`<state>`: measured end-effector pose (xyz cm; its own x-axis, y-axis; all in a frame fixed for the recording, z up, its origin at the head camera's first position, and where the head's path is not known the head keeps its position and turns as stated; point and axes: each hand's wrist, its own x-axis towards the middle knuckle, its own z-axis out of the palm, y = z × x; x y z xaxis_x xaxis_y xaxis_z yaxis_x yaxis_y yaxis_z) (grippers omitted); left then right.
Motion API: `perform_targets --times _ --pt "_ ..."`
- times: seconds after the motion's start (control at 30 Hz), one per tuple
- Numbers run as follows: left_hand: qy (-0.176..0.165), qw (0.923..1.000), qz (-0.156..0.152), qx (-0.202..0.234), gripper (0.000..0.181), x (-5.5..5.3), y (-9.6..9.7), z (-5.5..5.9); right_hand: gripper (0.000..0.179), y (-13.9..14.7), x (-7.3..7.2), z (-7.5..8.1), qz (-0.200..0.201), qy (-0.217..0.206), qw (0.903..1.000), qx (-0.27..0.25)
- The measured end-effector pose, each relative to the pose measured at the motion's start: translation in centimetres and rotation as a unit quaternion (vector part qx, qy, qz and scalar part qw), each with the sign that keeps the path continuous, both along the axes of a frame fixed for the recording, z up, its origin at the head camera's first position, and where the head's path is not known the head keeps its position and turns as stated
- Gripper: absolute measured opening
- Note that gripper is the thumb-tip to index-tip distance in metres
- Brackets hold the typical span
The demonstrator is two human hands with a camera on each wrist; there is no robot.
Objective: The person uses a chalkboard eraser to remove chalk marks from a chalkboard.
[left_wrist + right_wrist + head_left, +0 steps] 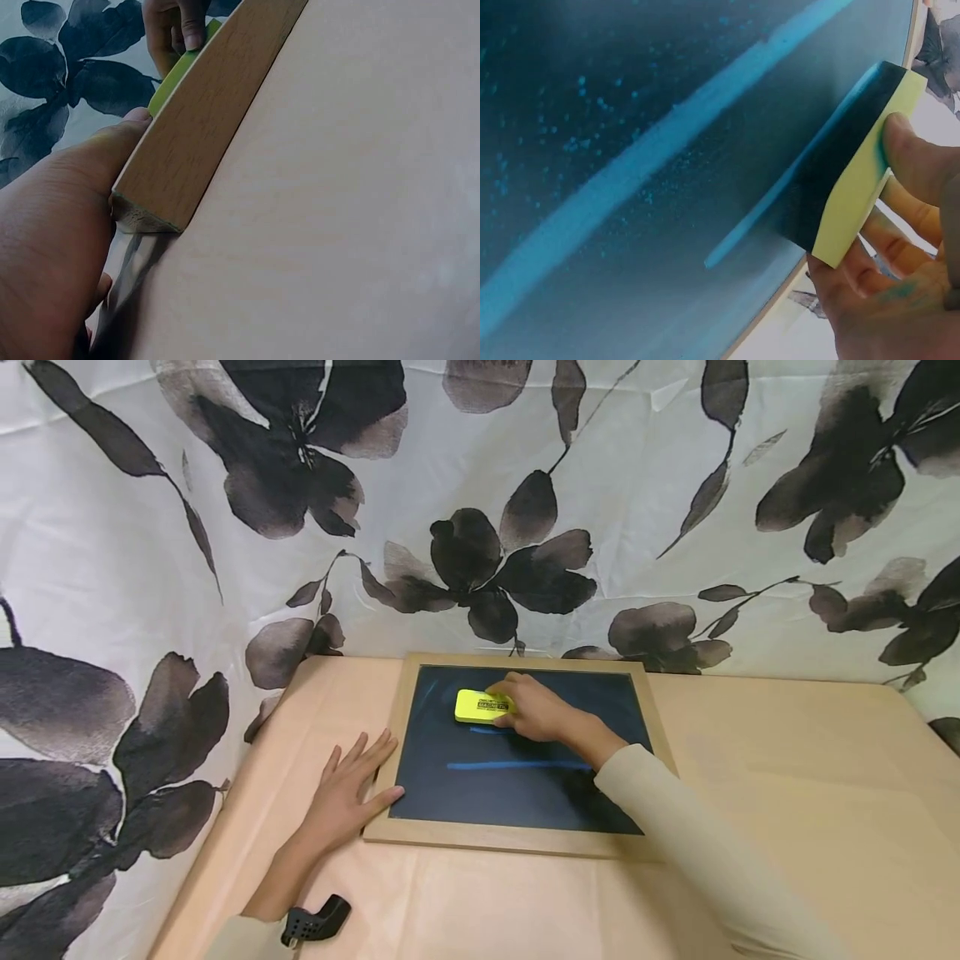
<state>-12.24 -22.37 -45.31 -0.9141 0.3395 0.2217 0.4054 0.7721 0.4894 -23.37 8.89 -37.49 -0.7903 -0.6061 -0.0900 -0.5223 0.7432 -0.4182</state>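
A wood-framed chalkboard (pixel 517 802) lies on the table, with a long blue chalk line (pixel 517 766) across it. Above that line is a shorter blue line (pixel 489 730), partly covered. My right hand (pixel 536 706) grips a yellow magnetic eraser (pixel 476 706) between thumb and fingers, its dark felt face against the board. Blue chalk dust marks the palm in the right wrist view, where the eraser (pixel 862 172) sits over the short line. My left hand (pixel 348 793) rests at the board's left frame edge, fingers spread, thumb on the frame (pixel 210 112).
Light brown paper-like covering (pixel 787 760) lies over the table around the board. Behind and to the left hangs a white cloth with dark flowers (pixel 487 577). A black strap device (pixel 318 920) is on the left wrist.
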Motion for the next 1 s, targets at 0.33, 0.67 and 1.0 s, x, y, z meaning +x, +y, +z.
perform_targets --times 0.33,0.67,1.0 --pt "-0.002 1.0000 0.002 -0.003 0.072 0.3 0.7 -0.2 0.050 6.4 1.0 0.6 -0.048 0.038 0.9979 -0.021" --pt "0.000 1.0000 0.002 -0.004 0.072 0.2 0.4 0.2 0.051 13.8 3.8 -0.5 -0.111 0.049 0.9920 -0.037" --pt "-0.002 1.0000 0.007 0.005 0.071 0.3 0.6 -0.3 0.055 14.9 4.5 -1.6 -0.139 0.055 0.9864 -0.068"
